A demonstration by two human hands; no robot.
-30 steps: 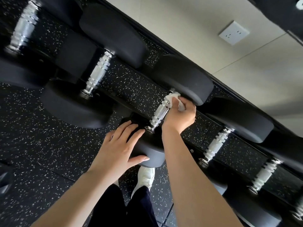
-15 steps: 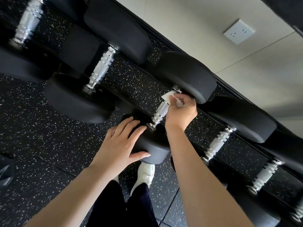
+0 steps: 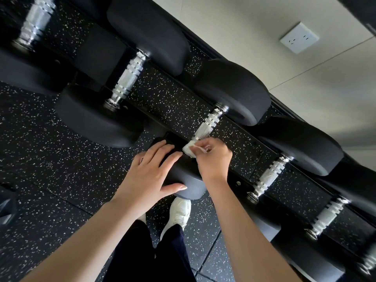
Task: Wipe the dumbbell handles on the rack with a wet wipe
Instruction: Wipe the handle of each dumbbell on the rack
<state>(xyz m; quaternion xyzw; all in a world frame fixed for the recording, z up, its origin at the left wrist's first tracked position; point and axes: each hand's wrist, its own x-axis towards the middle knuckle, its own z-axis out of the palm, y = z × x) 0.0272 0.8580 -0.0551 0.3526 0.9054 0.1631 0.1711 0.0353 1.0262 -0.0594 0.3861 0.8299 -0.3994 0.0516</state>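
Far left I see a chrome handle (image 3: 34, 21) at the top corner, blurred, above the speckled black floor (image 3: 50, 176). Next along the rack (image 3: 175, 98) sits a second dumbbell, its knurled handle (image 3: 128, 78) bare between two black heads. My left hand (image 3: 148, 176) lies flat on the near head (image 3: 183, 180) of the middle dumbbell, fingers (image 3: 162, 151) straight and slightly spread, thumb stretched along the head's lower edge. Just to its right, my right hand (image 3: 213, 157) pinches a crumpled white wipe (image 3: 191, 148) between thumb and curled fingers, and presses it against the lower end of the middle handle (image 3: 209, 125), right where the chrome meets the near head. The upper stretch of that handle shows bare, running up to the far head (image 3: 234, 88). I cannot tell whether the wipe goes all the way round the bar or only touches its near side. Below my hands I see dark trousers (image 3: 142, 251) and one white shoe (image 3: 179, 214) on the floor. Further right, two more handles (image 3: 268, 176) (image 3: 327, 216) lie on the rack, both untouched, and a last one at the bottom right edge is too blurred to make out. Above them a pale wall (image 3: 264, 37) carries a white socket (image 3: 299, 37).
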